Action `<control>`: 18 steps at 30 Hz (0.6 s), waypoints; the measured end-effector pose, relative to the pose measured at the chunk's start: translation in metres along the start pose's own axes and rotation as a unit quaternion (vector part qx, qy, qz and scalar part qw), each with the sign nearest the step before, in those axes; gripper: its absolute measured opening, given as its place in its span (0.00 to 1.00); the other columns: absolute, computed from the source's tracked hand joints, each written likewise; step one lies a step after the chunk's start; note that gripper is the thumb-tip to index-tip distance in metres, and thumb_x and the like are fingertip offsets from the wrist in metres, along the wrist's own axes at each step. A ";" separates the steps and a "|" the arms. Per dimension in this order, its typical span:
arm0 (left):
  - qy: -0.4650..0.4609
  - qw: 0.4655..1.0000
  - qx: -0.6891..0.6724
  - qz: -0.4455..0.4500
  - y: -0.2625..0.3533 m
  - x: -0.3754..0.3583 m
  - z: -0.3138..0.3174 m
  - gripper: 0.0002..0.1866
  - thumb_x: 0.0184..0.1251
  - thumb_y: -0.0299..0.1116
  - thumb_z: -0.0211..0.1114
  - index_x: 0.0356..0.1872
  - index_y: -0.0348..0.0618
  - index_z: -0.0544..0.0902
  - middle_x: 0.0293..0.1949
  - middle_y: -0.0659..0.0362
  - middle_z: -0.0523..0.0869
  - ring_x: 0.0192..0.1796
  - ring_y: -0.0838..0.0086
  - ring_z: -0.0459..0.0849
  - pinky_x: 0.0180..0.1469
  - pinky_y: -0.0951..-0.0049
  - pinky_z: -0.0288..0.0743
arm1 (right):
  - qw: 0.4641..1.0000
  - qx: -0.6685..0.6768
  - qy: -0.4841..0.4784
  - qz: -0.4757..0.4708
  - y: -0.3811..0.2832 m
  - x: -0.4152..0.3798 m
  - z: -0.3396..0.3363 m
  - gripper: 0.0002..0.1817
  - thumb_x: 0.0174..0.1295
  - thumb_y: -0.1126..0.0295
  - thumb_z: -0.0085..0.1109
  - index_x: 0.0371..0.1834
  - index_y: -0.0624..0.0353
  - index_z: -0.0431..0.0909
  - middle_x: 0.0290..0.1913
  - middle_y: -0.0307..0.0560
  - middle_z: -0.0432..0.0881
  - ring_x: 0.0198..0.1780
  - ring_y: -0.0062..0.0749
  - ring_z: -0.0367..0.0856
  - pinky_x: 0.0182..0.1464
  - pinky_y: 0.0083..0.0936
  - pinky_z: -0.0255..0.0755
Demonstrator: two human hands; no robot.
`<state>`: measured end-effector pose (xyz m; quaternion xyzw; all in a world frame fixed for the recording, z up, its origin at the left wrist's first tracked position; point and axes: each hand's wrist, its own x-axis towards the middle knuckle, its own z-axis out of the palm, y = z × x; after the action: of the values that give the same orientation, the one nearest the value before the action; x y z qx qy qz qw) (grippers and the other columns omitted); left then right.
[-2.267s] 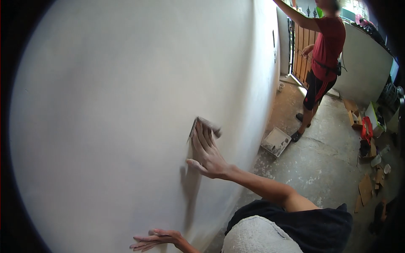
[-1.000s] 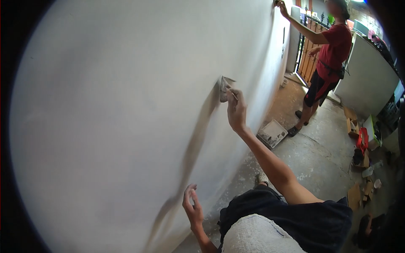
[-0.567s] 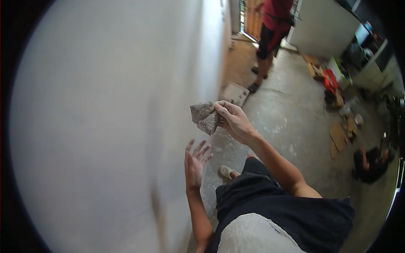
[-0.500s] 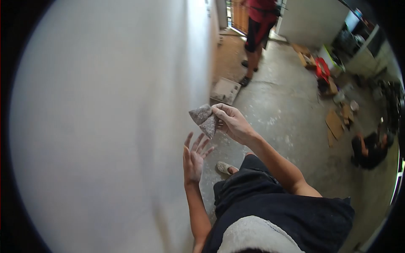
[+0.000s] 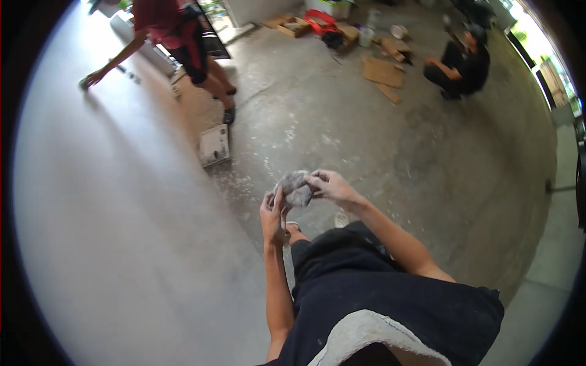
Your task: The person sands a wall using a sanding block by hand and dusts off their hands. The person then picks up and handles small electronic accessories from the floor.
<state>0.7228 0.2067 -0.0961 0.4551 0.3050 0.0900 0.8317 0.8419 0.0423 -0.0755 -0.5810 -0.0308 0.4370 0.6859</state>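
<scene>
A grey, dusty, folded pad or cloth (image 5: 297, 186) is held between my two hands, in front of my body and above the concrete floor. My left hand (image 5: 273, 213) grips its left side, with the fingers bent over the edge. On its right side, my right hand (image 5: 331, 186) pinches the upper edge between thumb and fingers. Pale dust covers the fingers of both hands. The pad looks rounded, and its underside is hidden.
A large pale wall (image 5: 140, 226) runs along the left. One person in red (image 5: 168, 24) touches it; another crouches (image 5: 467, 67) at the upper right. A white-topped box (image 5: 214, 145) stands by the wall. Cardboard (image 5: 383, 72) lies on the floor (image 5: 439, 177).
My left hand was spread and apart from the pad; now it grips it. The pad has opened from a pointed fold into a rounder shape. The view has turned right, away from the wall.
</scene>
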 end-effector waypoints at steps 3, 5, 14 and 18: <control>-0.052 0.990 0.126 -0.025 -0.031 0.001 0.055 0.24 0.76 0.46 0.53 0.63 0.39 0.70 0.57 0.51 0.81 0.57 0.65 0.81 0.56 0.63 0.75 | 0.992 -0.005 0.104 -0.072 0.009 -0.049 -0.091 0.14 0.70 0.63 0.57 0.47 0.63 0.77 0.42 0.43 0.82 0.42 0.25 0.82 0.45 0.24 0.79; -0.069 0.989 0.126 -0.025 -0.033 0.003 0.089 0.28 0.76 0.50 0.50 0.66 0.40 0.68 0.61 0.50 0.78 0.60 0.62 0.78 0.59 0.59 0.72 | 0.938 -0.195 0.252 -0.134 0.016 -0.084 -0.174 0.11 0.68 0.67 0.58 0.45 0.64 0.78 0.41 0.45 0.82 0.41 0.28 0.81 0.44 0.27 0.77; -0.129 0.991 0.023 0.000 -0.049 0.026 0.155 0.40 0.73 0.65 0.36 0.76 0.48 0.54 0.75 0.48 0.58 0.76 0.53 0.57 0.72 0.44 0.53 | 0.491 -0.179 0.765 -0.377 0.022 -0.190 -0.393 0.12 0.69 0.72 0.49 0.43 0.69 0.81 0.49 0.50 0.85 0.49 0.33 0.81 0.55 0.27 0.71; -0.059 0.998 -0.002 0.018 -0.088 0.040 0.183 0.42 0.71 0.67 0.36 0.78 0.50 0.49 0.79 0.49 0.46 0.78 0.51 0.49 0.73 0.41 0.49 | 0.697 -0.201 0.566 -0.393 0.044 -0.079 -0.217 0.12 0.67 0.71 0.51 0.38 0.68 0.82 0.39 0.49 0.86 0.40 0.38 0.81 0.47 0.30 0.74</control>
<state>0.8510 0.0455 -0.1111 0.4636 0.2475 0.0781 0.8472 0.8880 -0.1770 -0.1449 -0.7779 0.0508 -0.2998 0.5499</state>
